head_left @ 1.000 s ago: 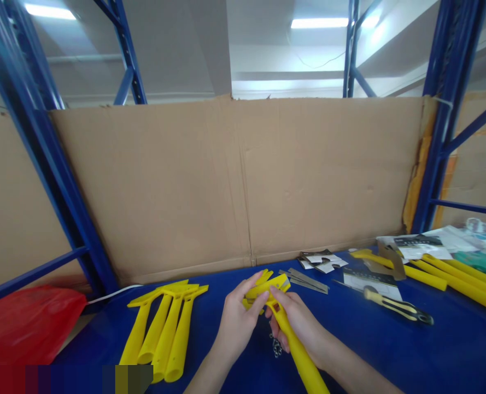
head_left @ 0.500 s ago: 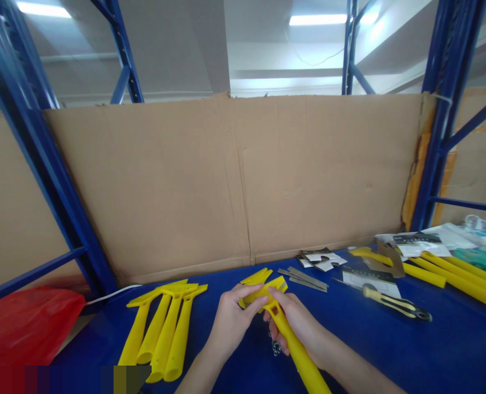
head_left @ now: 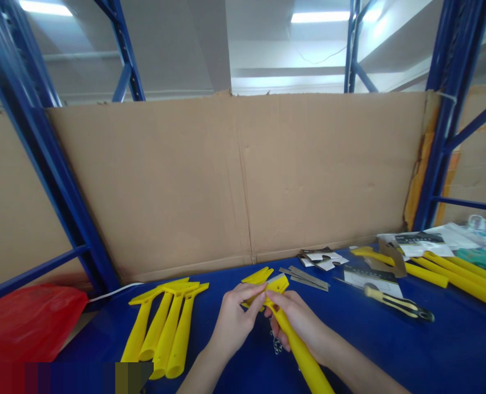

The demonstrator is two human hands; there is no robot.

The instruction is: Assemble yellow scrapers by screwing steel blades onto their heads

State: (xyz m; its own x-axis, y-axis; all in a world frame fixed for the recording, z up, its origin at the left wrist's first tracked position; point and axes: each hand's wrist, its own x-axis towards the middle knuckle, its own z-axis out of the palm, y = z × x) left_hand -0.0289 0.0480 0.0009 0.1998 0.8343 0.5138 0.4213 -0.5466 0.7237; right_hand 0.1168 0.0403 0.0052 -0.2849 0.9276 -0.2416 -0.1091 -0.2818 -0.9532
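Observation:
In the head view, a yellow scraper (head_left: 306, 353) lies slantwise between my hands, its handle running down toward the bottom edge. My left hand (head_left: 235, 314) pinches the scraper's wide head with thumb and fingers. A greyish blade (head_left: 276, 282) shows along that head, partly covered by my fingers. My right hand (head_left: 298, 317) is wrapped round the neck, its thumb pressing near the head. Small shiny metal pieces (head_left: 277, 345) show below the curled fingers of my right hand. Just beyond the hands lie yellow head pieces (head_left: 258, 275) and loose metal blades (head_left: 306, 278).
Several yellow scraper handles (head_left: 177, 334) lie at left beside a red plastic bag (head_left: 29, 323). To the right are a screwdriver (head_left: 398, 303), printed cards (head_left: 322, 258) and more yellow handles (head_left: 468, 279). A cardboard wall (head_left: 164, 186) and blue rack posts (head_left: 62, 164) bound the table.
The scraper's head has turned slightly, and more of the greyish blade shows on it. Both hands keep their hold. The whole view has shifted a little.

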